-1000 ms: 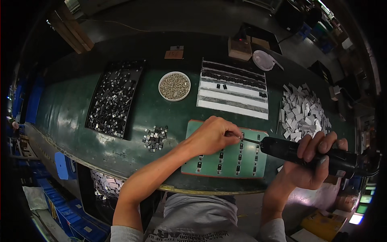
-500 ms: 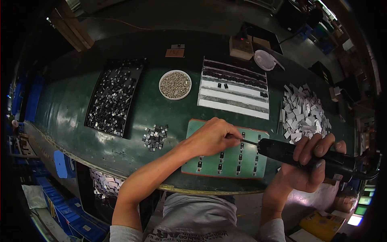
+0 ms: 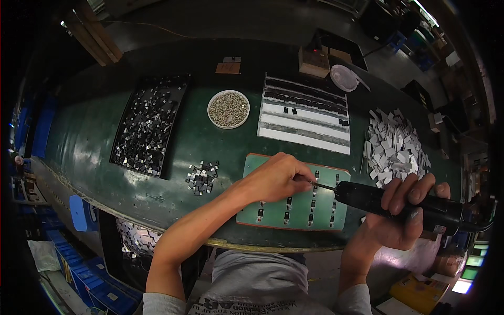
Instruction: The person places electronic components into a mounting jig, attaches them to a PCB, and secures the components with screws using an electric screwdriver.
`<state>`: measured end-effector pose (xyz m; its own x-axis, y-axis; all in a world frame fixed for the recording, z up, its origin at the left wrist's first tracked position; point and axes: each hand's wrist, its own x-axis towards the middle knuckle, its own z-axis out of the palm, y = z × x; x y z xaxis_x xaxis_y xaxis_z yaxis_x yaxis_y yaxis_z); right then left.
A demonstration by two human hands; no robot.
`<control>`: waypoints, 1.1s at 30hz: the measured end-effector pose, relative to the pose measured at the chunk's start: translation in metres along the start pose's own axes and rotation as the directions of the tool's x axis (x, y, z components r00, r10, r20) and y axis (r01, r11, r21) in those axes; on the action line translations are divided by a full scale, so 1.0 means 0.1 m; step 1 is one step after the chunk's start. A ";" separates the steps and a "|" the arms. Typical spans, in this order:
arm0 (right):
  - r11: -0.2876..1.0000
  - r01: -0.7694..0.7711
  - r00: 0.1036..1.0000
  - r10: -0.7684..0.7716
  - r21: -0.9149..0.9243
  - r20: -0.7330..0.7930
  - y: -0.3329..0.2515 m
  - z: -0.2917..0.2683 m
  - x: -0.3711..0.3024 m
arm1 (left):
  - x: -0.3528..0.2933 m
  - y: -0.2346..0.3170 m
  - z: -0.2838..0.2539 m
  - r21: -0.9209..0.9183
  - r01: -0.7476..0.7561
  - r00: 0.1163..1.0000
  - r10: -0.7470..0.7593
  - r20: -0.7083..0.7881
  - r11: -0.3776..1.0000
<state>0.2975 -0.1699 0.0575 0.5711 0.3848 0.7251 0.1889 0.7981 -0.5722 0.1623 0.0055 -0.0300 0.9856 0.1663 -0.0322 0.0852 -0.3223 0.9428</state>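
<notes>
My right hand (image 3: 401, 212) is wrapped round a black corded electric screwdriver (image 3: 361, 196), held level with its bit toward the left. At the bit's tip, the thumb and fingertips of my left hand (image 3: 279, 177) are pinched together; what they hold is too small to make out. Both are above a green board (image 3: 274, 221) with a reddish-brown edge. Rows of small black three-legged electronic components (image 3: 289, 202) lie on this board, some hidden by my left hand and forearm. Left of the board is a loose pile of similar components (image 3: 202, 178).
A black tray (image 3: 167, 152) full of components stands at the left, beside a white bowl (image 3: 210, 119) of small screws. Behind the board lies a white-striped sheet (image 3: 304, 142) with components in rows. Thin grey plates (image 3: 396, 144) are heaped at the right, near a white dish (image 3: 344, 77).
</notes>
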 end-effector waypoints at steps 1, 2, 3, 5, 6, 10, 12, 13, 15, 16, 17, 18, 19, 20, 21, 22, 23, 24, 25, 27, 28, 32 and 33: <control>1.000 0.003 1.000 -0.003 0.013 0.002 -0.01 0.00 -0.01 | 0.00 -0.01 0.01 -0.016 0.012 1.000 -0.012 0.011 1.000; 1.000 0.006 1.000 -0.006 0.025 0.003 -0.01 0.00 -0.01 | 0.00 -0.02 0.01 -0.031 0.024 0.999 -0.023 0.023 0.999; 1.000 0.005 1.000 -0.005 0.023 0.003 -0.01 0.01 -0.01 | 0.00 -0.01 0.01 -0.032 0.024 0.999 -0.023 0.025 0.999; 1.000 -0.001 1.000 0.001 0.016 -0.003 -0.01 0.02 -0.01 | 0.00 0.01 0.00 -0.035 0.029 0.999 -0.028 0.030 0.999; 1.000 -0.001 1.000 0.001 0.017 -0.003 -0.01 0.02 -0.01 | 0.00 0.01 0.00 -0.034 0.029 0.999 -0.028 0.029 0.999; 1.000 -0.012 1.000 0.012 0.020 -0.002 0.00 0.03 -0.02 | -0.01 -0.03 0.01 -0.043 0.002 0.999 0.000 0.035 0.999; 1.000 -0.014 1.000 0.014 0.020 0.000 0.00 0.04 -0.03 | -0.01 -0.01 0.02 -0.038 -0.023 0.999 0.024 0.035 0.999; 1.000 -0.013 1.000 0.013 0.009 0.010 0.00 0.05 -0.03 | -0.01 0.01 0.01 -0.023 -0.015 0.999 0.016 0.041 1.000; 1.000 -0.012 1.000 0.012 -0.002 0.020 0.00 0.06 -0.03 | -0.01 0.02 0.01 -0.007 -0.007 0.999 0.007 0.046 1.000; 1.000 -0.006 1.000 0.006 0.006 0.014 -0.01 0.06 -0.03 | -0.01 0.01 0.02 -0.020 -0.006 0.999 0.007 0.040 1.000; 1.000 0.001 1.000 -0.001 0.015 0.009 -0.01 0.06 -0.03 | -0.01 0.01 0.03 -0.033 -0.006 0.999 0.008 0.035 0.999; 1.000 0.000 1.000 0.000 0.017 0.009 0.00 0.06 -0.04 | -0.01 0.01 0.03 -0.032 -0.005 0.999 0.006 0.033 0.999; 1.000 -0.001 1.000 0.001 0.025 -0.001 0.01 0.05 -0.05 | -0.02 0.01 0.03 -0.034 -0.002 0.999 0.004 0.052 0.999; 0.999 -0.001 1.000 0.001 0.034 -0.012 0.02 0.04 -0.06 | -0.02 0.01 0.03 -0.036 0.001 0.998 0.001 0.070 0.999; 1.000 -0.003 1.000 0.004 0.031 -0.012 0.01 0.04 -0.06 | -0.02 0.01 0.03 -0.039 0.002 0.997 0.001 0.072 0.999; 0.999 0.010 1.000 -0.010 0.040 -0.006 0.00 0.03 -0.05 | -0.02 0.01 0.03 -0.034 -0.003 0.998 0.006 0.069 0.999; 0.998 0.024 1.000 -0.024 0.050 0.000 -0.02 0.03 -0.04 | -0.02 0.00 0.03 -0.029 -0.008 0.998 0.010 0.066 1.000; 0.999 0.026 1.000 -0.026 0.039 0.004 -0.06 0.01 -0.03 | -0.01 0.02 0.02 -0.033 -0.009 0.998 0.012 0.069 0.999; 0.999 0.023 1.000 -0.024 0.033 0.004 -0.10 0.01 -0.03 | -0.01 0.05 0.01 -0.032 0.009 0.997 -0.007 0.074 0.999; 1.000 -0.007 1.000 0.007 -0.013 0.004 -0.16 0.01 -0.04 | 0.00 0.05 0.00 -0.034 0.028 0.997 -0.025 0.079 0.999; 0.998 -0.057 0.998 0.057 -0.035 -0.002 -0.19 0.00 -0.07 | 0.00 0.03 0.01 -0.044 0.012 0.999 -0.010 0.050 0.999; 0.967 -0.237 0.972 0.237 -0.093 -0.013 -0.25 0.07 -0.19 | -0.01 -0.01 0.04 -0.057 0.002 1.000 -0.003 -0.018 0.998; 0.959 -0.263 0.965 0.263 -0.101 -0.021 -0.26 0.09 -0.22 | -0.01 -0.01 0.03 -0.059 0.003 1.000 -0.004 -0.017 0.998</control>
<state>0.2734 -0.1951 0.0600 0.6170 0.5712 0.5413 0.1113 0.6176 -0.7786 0.1616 0.0025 -0.0321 0.9827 0.1829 -0.0301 0.0790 -0.2662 0.9607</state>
